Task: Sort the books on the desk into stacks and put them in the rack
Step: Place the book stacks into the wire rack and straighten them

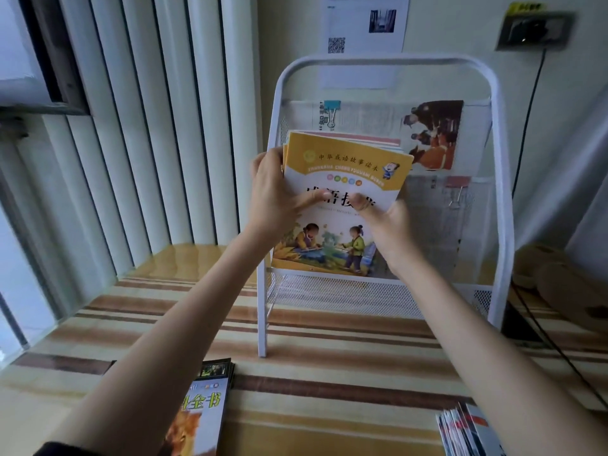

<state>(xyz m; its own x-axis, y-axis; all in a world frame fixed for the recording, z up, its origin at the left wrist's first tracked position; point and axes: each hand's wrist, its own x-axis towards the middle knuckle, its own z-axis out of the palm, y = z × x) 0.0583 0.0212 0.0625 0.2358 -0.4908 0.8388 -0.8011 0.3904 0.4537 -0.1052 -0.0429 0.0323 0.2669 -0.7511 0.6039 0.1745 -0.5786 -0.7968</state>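
Fingers of both hands are curled round a stack of yellow-covered books [342, 179]: the left hand [273, 195] grips its left edge with the thumb laid across the cover, and the right hand [385, 222] pinches it from the right. That stack stands upright in the lower tier of the white rack [500, 199], at twelve o'clock on the desk [329, 340]. I judge one stack nearly shelved, with two left: an encyclopedia pile [200, 409] at seven o'clock and a thin booklet pile [467, 429] at five. Two clipped newspapers sit behind.
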